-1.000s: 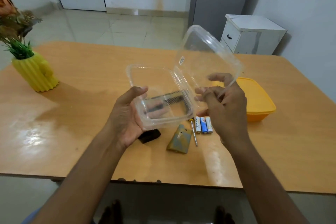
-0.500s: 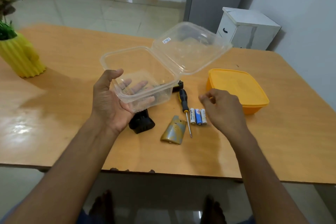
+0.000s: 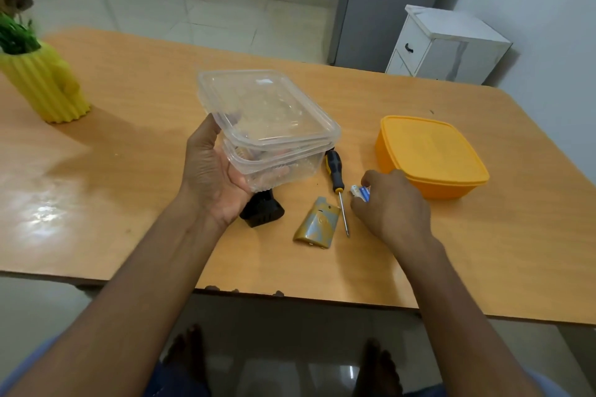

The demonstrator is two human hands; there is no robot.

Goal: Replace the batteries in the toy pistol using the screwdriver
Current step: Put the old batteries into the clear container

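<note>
Ribbed yellow vase (image 3: 48, 87), glossy wooden table (image 3: 145, 145)

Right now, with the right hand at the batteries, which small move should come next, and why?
Probably pinch up the batteries: the right hand already has its fingertips on them beside the screwdriver. The left hand grips the clear container, lid down, so it is busy.
</note>
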